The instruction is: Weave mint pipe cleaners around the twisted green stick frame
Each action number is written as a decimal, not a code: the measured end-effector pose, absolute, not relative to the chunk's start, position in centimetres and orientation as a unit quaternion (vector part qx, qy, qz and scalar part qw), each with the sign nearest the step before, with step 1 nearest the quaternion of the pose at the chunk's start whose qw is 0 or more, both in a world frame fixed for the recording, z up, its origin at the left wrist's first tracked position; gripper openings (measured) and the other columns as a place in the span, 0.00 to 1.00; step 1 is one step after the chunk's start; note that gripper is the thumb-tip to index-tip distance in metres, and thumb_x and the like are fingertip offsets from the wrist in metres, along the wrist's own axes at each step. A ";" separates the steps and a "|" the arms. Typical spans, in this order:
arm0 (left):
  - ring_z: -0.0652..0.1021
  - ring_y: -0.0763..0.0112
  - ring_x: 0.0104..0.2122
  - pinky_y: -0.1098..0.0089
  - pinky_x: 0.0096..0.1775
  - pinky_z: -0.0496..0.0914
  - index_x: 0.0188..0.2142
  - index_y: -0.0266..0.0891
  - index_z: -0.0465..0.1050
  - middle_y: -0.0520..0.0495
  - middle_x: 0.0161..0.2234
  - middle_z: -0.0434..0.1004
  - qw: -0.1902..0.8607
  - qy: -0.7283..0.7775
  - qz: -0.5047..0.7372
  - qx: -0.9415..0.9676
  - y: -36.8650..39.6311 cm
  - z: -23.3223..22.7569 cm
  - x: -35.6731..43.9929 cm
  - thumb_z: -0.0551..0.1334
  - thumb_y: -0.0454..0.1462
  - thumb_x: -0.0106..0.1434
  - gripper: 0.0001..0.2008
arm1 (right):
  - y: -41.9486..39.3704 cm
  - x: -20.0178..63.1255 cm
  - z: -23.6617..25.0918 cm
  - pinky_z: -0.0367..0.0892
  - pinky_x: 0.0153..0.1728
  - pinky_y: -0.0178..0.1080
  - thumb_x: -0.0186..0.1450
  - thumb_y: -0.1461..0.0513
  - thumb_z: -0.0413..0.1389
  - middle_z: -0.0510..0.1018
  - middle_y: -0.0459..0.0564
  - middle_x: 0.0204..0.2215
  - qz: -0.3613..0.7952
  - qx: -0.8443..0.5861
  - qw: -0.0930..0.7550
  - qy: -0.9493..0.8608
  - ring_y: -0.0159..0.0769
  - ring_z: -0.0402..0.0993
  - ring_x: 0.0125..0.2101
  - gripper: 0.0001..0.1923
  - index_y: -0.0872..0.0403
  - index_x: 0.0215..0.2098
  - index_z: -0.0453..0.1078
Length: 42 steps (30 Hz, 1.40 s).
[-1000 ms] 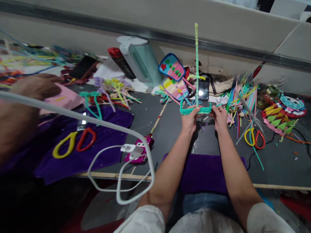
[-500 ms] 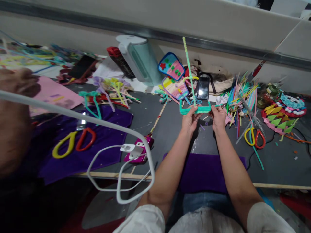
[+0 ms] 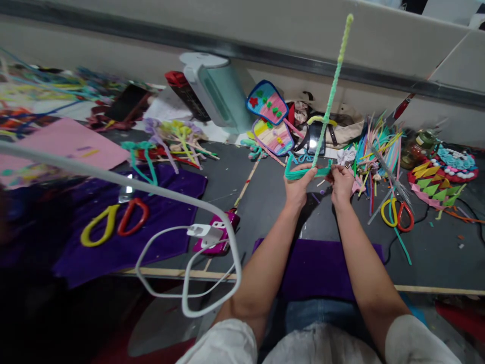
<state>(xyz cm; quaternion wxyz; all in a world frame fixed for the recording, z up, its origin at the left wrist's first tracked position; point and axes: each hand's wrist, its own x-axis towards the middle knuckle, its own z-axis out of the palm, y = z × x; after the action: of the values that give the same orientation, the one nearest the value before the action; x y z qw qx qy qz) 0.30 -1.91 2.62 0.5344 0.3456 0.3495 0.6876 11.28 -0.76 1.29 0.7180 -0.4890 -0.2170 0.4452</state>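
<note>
Both hands point(image 3: 320, 184) pinch teal pipe-cleaner frame point(image 3: 305, 172) — clutter point(image 3: 379, 146) near.

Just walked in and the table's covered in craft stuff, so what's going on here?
A person is working a teal pipe-cleaner frame with both bare hands above a grey table. The left hand grips the frame's flat base, and the right hand pinches its right end. A long green stem rises from the base, tilted to the right. Loose pipe cleaners and scissors lie to the right, with a second pair of scissors on a purple cloth to the left.
</note>
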 end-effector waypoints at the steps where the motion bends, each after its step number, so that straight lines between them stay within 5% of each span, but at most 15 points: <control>1: 0.83 0.66 0.31 0.68 0.36 0.77 0.31 0.39 0.81 0.46 0.32 0.84 0.525 0.352 0.689 0.355 -1.9 2.6 0.3 0.78 0.44 0.47 0.16 | -0.8 11.3 1.3 0.71 0.25 0.33 0.54 0.56 0.64 0.75 0.38 0.20 0.437 -0.494 0.716 -0.228 0.28 0.70 0.21 0.11 0.52 0.30 0.70; 13: 0.85 0.61 0.34 0.65 0.37 0.79 0.32 0.37 0.79 0.45 0.31 0.84 0.572 0.333 0.688 0.297 -1.6 3.2 0.0 0.80 0.42 0.42 0.20 | -0.7 12.8 1.7 0.72 0.27 0.32 0.41 0.52 0.73 0.77 0.38 0.23 0.491 -0.473 0.667 -0.302 0.26 0.70 0.22 0.24 0.52 0.32 0.76; 26: 0.84 0.69 0.29 0.72 0.34 0.79 0.35 0.37 0.78 0.46 0.34 0.85 0.684 0.339 0.615 0.196 0.2 1.0 -0.6 0.75 0.34 0.50 0.12 | -1.0 12.8 1.6 0.76 0.33 0.38 0.54 0.55 0.69 0.80 0.40 0.26 0.591 -0.407 0.623 -0.312 0.31 0.77 0.26 0.16 0.51 0.34 0.70; 33: 0.84 0.68 0.31 0.70 0.36 0.80 0.35 0.36 0.78 0.45 0.35 0.85 0.686 0.359 0.607 0.180 0.5 0.5 -0.3 0.74 0.33 0.52 0.11 | -1.1 12.7 1.6 0.70 0.30 0.32 0.52 0.56 0.69 0.76 0.37 0.27 0.505 -0.428 0.658 -0.359 0.28 0.73 0.25 0.26 0.46 0.47 0.68; 39: 0.83 0.70 0.28 0.72 0.32 0.79 0.33 0.36 0.78 0.46 0.33 0.85 0.676 0.358 0.616 0.190 0.4 0.6 -0.4 0.74 0.33 0.50 0.11 | -1.3 13.0 2.0 0.70 0.45 0.37 0.58 0.54 0.63 0.81 0.45 0.37 0.441 -0.405 0.621 -0.505 0.35 0.76 0.39 0.14 0.50 0.40 0.76; 42: 0.83 0.69 0.28 0.71 0.34 0.80 0.33 0.36 0.78 0.45 0.33 0.85 0.672 0.356 0.621 0.189 0.3 0.7 -0.4 0.74 0.33 0.51 0.10 | -1.1 13.1 1.8 0.69 0.41 0.35 0.57 0.55 0.64 0.80 0.43 0.33 0.431 -0.427 0.611 -0.509 0.33 0.73 0.35 0.11 0.50 0.36 0.75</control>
<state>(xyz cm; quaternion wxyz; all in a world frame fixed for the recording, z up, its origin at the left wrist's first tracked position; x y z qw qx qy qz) -0.39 0.34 0.66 0.6723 0.1893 0.3562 0.6207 13.06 -1.13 1.81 0.6107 -0.4265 -0.5094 0.4309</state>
